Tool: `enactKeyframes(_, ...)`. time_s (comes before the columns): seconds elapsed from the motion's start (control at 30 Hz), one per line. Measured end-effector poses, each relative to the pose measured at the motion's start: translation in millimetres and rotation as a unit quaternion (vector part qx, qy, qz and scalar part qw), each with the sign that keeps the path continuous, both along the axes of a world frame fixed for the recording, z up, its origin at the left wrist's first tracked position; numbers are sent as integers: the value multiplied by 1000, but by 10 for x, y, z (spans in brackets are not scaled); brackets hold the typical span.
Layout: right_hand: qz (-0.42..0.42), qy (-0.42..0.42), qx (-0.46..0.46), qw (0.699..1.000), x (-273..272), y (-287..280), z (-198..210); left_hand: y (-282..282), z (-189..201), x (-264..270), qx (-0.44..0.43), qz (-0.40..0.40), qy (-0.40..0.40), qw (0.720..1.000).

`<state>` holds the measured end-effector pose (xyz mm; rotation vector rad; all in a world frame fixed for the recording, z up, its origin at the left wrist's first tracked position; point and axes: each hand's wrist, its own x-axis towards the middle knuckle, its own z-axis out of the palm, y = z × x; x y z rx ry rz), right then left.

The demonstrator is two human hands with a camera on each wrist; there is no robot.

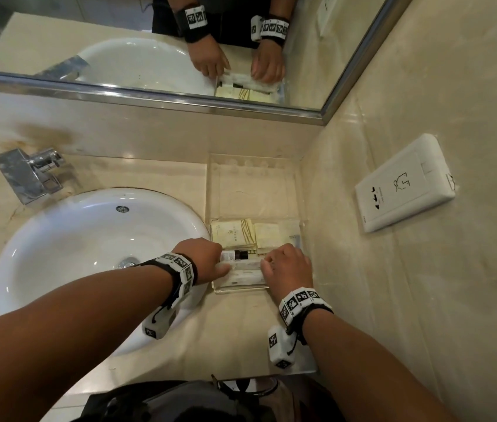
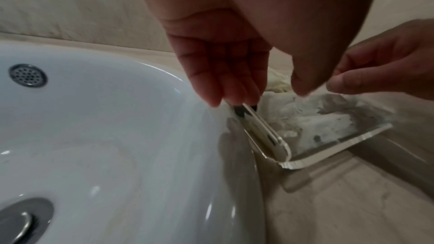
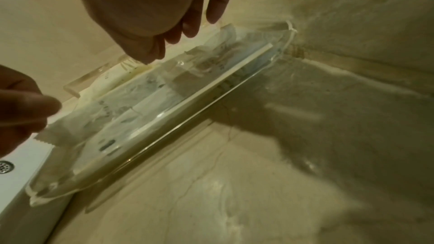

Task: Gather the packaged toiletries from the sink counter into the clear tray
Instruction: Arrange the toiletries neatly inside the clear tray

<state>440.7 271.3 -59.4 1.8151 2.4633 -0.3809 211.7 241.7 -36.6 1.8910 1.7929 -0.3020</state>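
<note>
The clear tray (image 1: 253, 196) stands on the beige counter between the sink and the right wall. In its near half lie cream sachets (image 1: 241, 236), a small dark-capped bottle (image 1: 236, 255) and a long white plastic-wrapped packet (image 1: 245, 271). My left hand (image 1: 223, 266) touches the packet's left end: straight fingers (image 2: 223, 90) point down at the tray's left wall (image 2: 270, 136), thumb on the wrapper (image 2: 317, 118). My right hand (image 1: 267, 264) rests on the packet's right end, its fingers (image 3: 192, 29) hanging straight over the packet (image 3: 131, 103). The packet's serrated left end overhangs the tray wall.
A white sink (image 1: 73, 239) borders the tray on the left, with a chrome faucet (image 1: 28, 175) behind it. A mirror (image 1: 180, 41) runs along the back wall. A white socket plate (image 1: 405, 184) sits on the right wall, close to the tray.
</note>
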Motion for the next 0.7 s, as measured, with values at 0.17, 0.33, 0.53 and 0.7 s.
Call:
enactKeyframes(0.17, -30, 2, -50, 998, 16, -54, -49, -11, -79, 63, 10, -11, -32, 999)
enactKeyframes(0.33, -15, -34, -73, 997, -20, -112, -84, -15, -183, 152, -24, -13, -15, 1000)
enactKeyframes(0.53, -13, -16, -91, 996, 20, -101, -41, -107, -183, 178, 1, -25, -16, 1000)
enactKeyframes(0.7, -49, 27, -17, 998, 130, -181, -25, -123, -119, 105, 92, 26, -62, 993)
